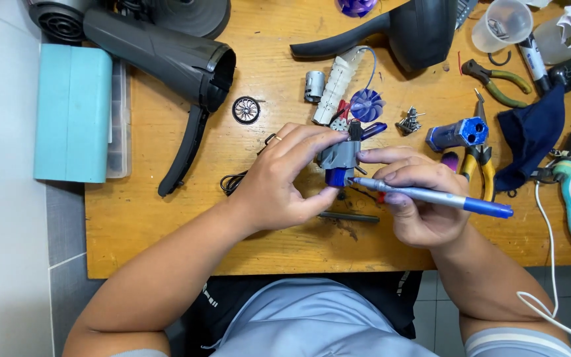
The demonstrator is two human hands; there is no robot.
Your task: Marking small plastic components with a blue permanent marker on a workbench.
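The worn wooden bench [166, 225] stood against a pale wall, crowded with parts. At the far left lay a teal box [73, 112] on a clear plastic case, and beside it a dark hair-dryer housing [160, 56] with its handle shell detached. A small black ring grille [246, 110] lay loose on the wood.

At centre, the left hand [279, 182] was closed around a small grey and blue motor assembly [340, 160], thumb beneath and fingers over the top, held just above the bench. The right hand [424, 198] gripped a blue-handled screwdriver [431, 197], its tip at the near blue end of the assembly.

Farther off lay a purple fan impeller [367, 104], a white heating core and loose screws; pliers [478, 165] lay to the right.

Judgement: the dryer was fully stripped down; work on the assembly was mid-way, with all housings unfitted.
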